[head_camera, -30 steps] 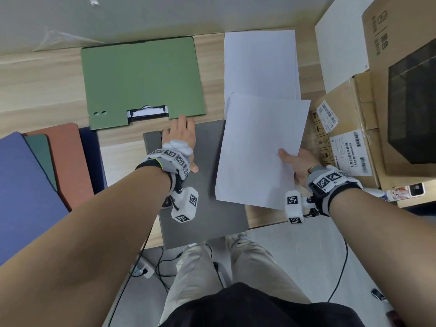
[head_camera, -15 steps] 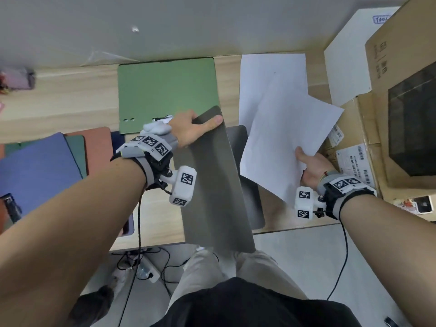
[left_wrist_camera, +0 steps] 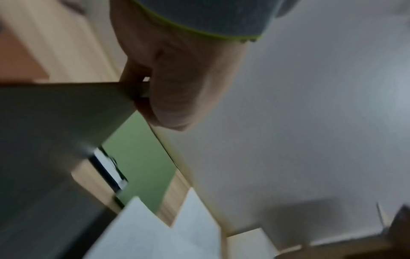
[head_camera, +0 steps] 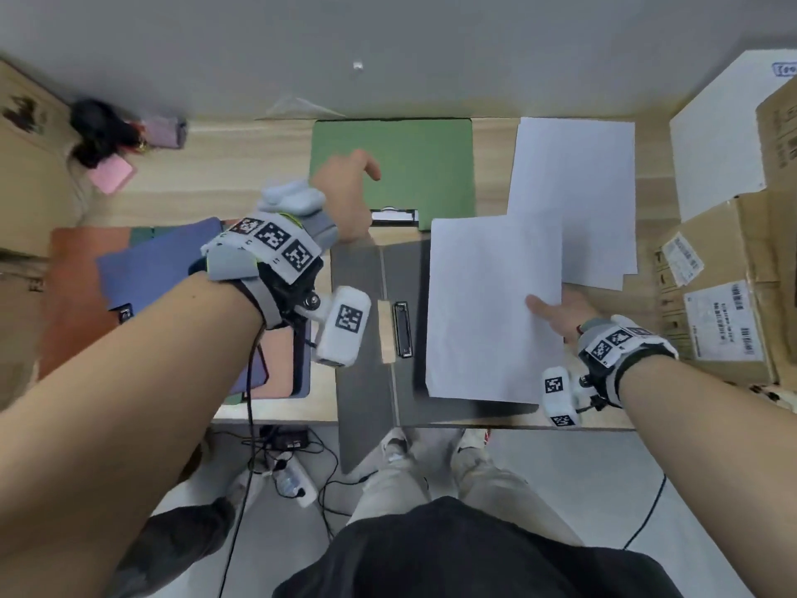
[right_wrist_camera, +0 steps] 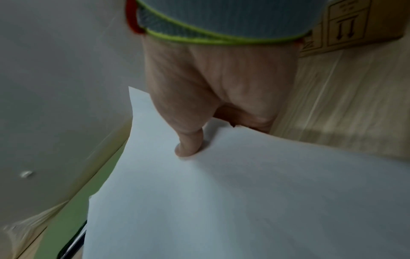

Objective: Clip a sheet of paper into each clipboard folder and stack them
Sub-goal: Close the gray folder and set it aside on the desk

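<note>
A grey clipboard folder (head_camera: pixel 366 394) lies open at the table's front edge, its black clip (head_camera: pixel 401 330) showing beside the fold. My left hand (head_camera: pixel 347 196) pinches the far corner of the folder's cover (left_wrist_camera: pixel 55 122), which is swung out to the left. My right hand (head_camera: pixel 554 315) pinches a white sheet (head_camera: pixel 487 308) by its right edge, thumb on top, and holds it over the folder's right panel. A closed green folder (head_camera: pixel 409 166) lies behind. A stack of loose paper (head_camera: pixel 578 174) lies at the back right.
Blue, orange and green folders (head_camera: pixel 146 269) are piled on the left of the table. Cardboard boxes (head_camera: pixel 724 304) line the right side. The table's front edge (head_camera: pixel 276 418) runs just below the grey folder, which overhangs it. Cables and a power strip lie on the floor.
My left hand lifted the grey cover and swung it open to the left. My right hand brought the sheet down over the folder's right panel.
</note>
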A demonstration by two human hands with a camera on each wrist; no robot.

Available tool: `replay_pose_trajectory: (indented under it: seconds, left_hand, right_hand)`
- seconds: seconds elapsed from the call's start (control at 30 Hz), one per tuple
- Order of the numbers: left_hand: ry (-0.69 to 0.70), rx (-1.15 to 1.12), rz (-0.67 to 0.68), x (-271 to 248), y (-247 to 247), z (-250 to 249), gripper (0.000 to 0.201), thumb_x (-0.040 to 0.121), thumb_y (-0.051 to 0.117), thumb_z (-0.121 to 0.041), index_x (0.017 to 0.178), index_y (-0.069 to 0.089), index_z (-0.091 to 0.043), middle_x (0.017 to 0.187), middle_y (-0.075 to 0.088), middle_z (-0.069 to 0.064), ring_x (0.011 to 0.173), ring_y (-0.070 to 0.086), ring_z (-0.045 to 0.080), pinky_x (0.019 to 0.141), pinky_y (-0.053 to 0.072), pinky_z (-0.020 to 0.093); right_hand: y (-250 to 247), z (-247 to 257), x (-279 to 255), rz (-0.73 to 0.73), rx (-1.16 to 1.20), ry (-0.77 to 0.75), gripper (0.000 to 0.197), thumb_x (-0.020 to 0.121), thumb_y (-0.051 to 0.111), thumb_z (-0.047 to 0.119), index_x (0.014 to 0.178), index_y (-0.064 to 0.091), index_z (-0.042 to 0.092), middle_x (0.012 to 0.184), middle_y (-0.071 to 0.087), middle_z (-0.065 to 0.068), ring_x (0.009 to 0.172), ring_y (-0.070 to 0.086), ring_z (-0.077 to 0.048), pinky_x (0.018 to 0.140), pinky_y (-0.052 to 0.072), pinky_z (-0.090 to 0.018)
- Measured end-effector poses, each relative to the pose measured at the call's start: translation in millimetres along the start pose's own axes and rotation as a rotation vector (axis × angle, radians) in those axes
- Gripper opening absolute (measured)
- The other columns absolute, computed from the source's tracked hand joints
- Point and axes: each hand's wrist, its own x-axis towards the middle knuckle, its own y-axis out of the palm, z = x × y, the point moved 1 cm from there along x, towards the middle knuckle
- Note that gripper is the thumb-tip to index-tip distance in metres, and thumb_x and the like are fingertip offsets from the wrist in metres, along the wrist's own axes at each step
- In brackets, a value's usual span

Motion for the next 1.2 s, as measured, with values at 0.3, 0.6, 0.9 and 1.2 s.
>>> replay_pose_trajectory:
  seconds: [0.3, 0.6, 0.9, 1.2]
  left_hand:
    - [0.069, 0.394, 0.144, -31.3, 71.4, 65.2, 0.033, 0.088, 0.064, -0.010, 0.118, 0.058, -0.022, 0.136, 0.048, 0.010, 0.121, 0.043, 0.022, 0.101, 0.037, 0.045]
    - [-0.204, 0.016, 0.379, -43.4, 174.3, 33.8, 0.037, 0.094, 0.061, -0.025, 0.069, 0.035, -0.021, 0.080, 0.051, 0.005, 0.070, 0.048, 0.021, 0.048, 0.026, 0.020]
    - [-0.406, 0.057, 0.366, -42.7, 198.4, 11.1, 0.068, 0.080, 0.079, -0.039, 0.128, 0.044, -0.006, 0.119, 0.063, 0.011, 0.106, 0.065, 0.028, 0.076, 0.047, 0.036]
    - [-0.385, -0.147, 0.339, -45.4, 199.6, 28.7, 0.056, 0.076, 0.077, -0.035, 0.126, 0.057, -0.020, 0.110, 0.068, 0.004, 0.095, 0.067, 0.026, 0.085, 0.057, 0.039]
  right_hand:
    - [34.7, 21.7, -2.6, 0.021, -0.215, 0.017, 0.071, 0.091, 0.055, 0.055, 0.143, 0.044, 0.007, 0.144, 0.050, -0.012, 0.127, 0.051, -0.033, 0.105, 0.042, -0.043]
    - [36.6, -3.2, -2.0, -0.027, -0.207, 0.047, 0.059, 0.095, 0.059, 0.039, 0.140, 0.043, 0.004, 0.140, 0.052, -0.014, 0.126, 0.050, -0.033, 0.094, 0.040, -0.034]
    - [44.3, -25.8, -8.1, -0.017, -0.288, 0.109, 0.053, 0.098, 0.055, 0.036, 0.136, 0.047, 0.000, 0.137, 0.055, -0.014, 0.122, 0.053, -0.034, 0.086, 0.042, -0.032]
    - [43.5, -8.2, -3.6, -0.018, -0.060, 0.072, 0.060, 0.097, 0.056, 0.035, 0.143, 0.039, 0.000, 0.143, 0.048, -0.013, 0.131, 0.045, -0.031, 0.095, 0.037, -0.034]
